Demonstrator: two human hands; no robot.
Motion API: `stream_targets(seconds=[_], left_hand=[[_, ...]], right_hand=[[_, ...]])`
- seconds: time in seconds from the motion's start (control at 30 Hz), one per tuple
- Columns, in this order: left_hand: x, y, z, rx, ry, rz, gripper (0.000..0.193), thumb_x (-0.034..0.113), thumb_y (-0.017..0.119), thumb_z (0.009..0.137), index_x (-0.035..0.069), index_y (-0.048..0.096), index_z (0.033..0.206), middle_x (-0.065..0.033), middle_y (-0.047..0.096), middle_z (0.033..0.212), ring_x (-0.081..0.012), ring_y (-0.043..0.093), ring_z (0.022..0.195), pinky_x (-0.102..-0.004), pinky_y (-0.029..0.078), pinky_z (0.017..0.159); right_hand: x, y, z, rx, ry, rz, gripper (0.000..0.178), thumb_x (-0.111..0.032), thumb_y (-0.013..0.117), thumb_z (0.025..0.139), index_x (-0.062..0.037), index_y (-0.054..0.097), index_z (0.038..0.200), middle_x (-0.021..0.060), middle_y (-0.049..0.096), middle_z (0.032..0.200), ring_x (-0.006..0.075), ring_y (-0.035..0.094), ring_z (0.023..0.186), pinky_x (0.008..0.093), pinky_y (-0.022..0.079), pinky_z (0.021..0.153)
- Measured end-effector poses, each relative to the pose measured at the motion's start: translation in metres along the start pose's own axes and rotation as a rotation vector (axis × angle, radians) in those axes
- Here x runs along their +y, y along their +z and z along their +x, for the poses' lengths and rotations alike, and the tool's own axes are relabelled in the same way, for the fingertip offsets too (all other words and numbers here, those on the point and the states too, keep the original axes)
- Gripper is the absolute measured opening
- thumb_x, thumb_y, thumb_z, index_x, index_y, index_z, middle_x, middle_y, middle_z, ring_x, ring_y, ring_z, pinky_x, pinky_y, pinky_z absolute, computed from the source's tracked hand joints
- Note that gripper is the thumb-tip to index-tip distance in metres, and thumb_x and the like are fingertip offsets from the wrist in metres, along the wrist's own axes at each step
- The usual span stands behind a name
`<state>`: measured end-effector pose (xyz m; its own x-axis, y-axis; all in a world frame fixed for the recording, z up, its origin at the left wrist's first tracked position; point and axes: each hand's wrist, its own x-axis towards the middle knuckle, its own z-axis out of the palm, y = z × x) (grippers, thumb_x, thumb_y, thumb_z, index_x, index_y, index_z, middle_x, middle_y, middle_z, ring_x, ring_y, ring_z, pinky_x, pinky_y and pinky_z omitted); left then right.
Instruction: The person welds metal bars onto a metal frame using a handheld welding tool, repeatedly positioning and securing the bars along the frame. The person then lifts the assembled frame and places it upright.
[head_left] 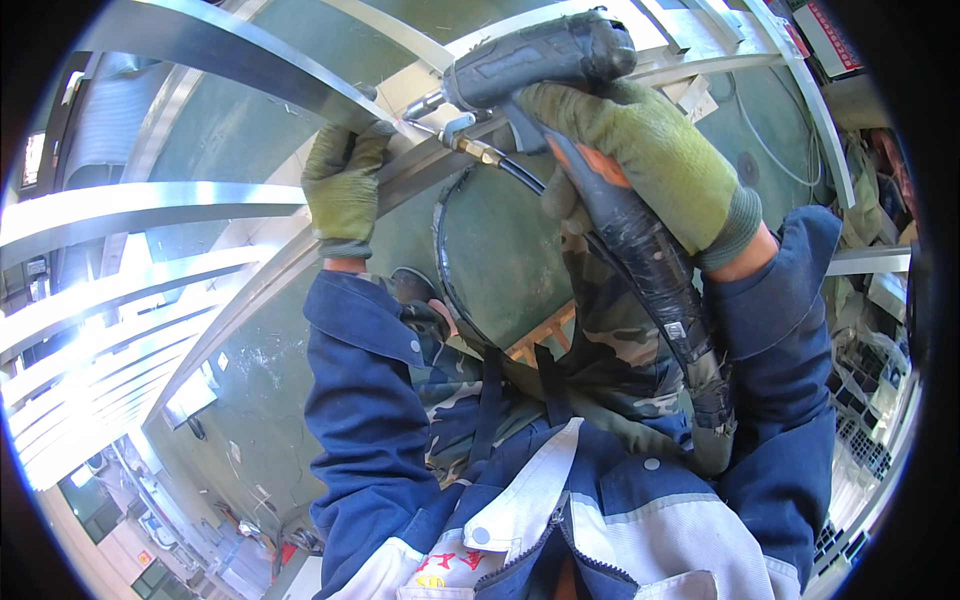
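My right hand [650, 165], in an olive-green work glove, grips a black pistol-shaped power drill [540, 62] with an orange patch and a tape-wrapped handle. The drill's narrow metal nose points left at the rail of a metal frame [430, 165], close to my left hand. A brass hose fitting [478, 150] with a thin black hose sits just under the nose. In a matching glove, my left hand [343, 195] is closed around the frame rail where bars meet. Its fingertips are partly hidden by the rail, as is the exact spot at the drill tip.
Several long shiny metal bars [150, 210] run off to the left, glaring brightly. A black hose [441, 240] curves down beside my legs over the green floor [250, 420]. Crates and wrapped material [870, 430] stand at the right. Another rail [810, 100] crosses the upper right.
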<state>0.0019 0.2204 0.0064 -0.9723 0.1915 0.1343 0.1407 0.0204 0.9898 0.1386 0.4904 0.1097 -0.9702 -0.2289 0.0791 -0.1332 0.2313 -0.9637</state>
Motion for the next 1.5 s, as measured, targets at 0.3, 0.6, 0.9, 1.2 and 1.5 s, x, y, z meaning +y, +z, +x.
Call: stream_targets(seconds=[0.3,0.6,0.9,1.2,1.5], left_hand=[[0.0,0.0,0.001,-0.009,0.001,-0.004,0.039,0.005,0.077,0.094,0.007,0.07,0.132,-0.0012,0.073,0.117,-0.0087,0.065,0.091,-0.0259,0.056,0.079],[0.003,0.001,0.001,-0.001,-0.008,-0.004,0.038,0.006,0.079,0.092,0.008,0.072,0.13,-0.0019,0.074,0.112,-0.0094,0.067,0.089,-0.0266,0.057,0.076],[0.0,-0.002,0.001,-0.05,0.006,0.002,0.038,0.006,0.073,0.097,0.005,0.068,0.135,-0.0039,0.071,0.127,-0.0108,0.066,0.101,-0.0269,0.056,0.088],[-0.005,-0.005,0.003,-0.051,0.003,0.002,0.037,0.003,0.072,0.097,0.004,0.068,0.134,-0.0062,0.071,0.128,-0.0126,0.068,0.103,-0.0285,0.056,0.091],[-0.009,-0.008,0.002,-0.058,0.031,-0.031,0.037,0.006,0.074,0.097,0.005,0.069,0.133,-0.0051,0.071,0.127,-0.0115,0.067,0.101,-0.0274,0.056,0.088]], right_hand=[[0.004,0.004,0.003,0.035,0.049,0.058,0.041,-0.024,0.06,0.103,-0.0041,0.063,0.139,0.0136,0.074,0.09,0.0217,0.075,0.077,0.033,0.061,0.07],[0.013,0.001,0.008,0.012,-0.118,-0.266,0.039,-0.031,0.059,0.105,-0.0047,0.068,0.131,0.0113,0.075,0.081,0.0198,0.076,0.076,0.031,0.06,0.066],[-0.012,0.008,0.007,0.035,0.098,-0.102,0.033,-0.024,0.053,0.107,-0.0013,0.067,0.127,0.0136,0.074,0.085,0.0215,0.075,0.07,0.0329,0.061,0.065],[0.007,0.008,0.011,-0.026,0.05,-0.165,0.028,-0.019,0.059,0.103,0.0004,0.068,0.122,0.0134,0.076,0.086,0.0226,0.076,0.073,0.0326,0.062,0.062],[-0.015,0.015,0.012,0.057,0.315,0.167,0.04,-0.038,0.059,0.106,0.0005,0.07,0.11,0.0136,0.074,0.077,0.0197,0.073,0.064,0.031,0.059,0.059]])
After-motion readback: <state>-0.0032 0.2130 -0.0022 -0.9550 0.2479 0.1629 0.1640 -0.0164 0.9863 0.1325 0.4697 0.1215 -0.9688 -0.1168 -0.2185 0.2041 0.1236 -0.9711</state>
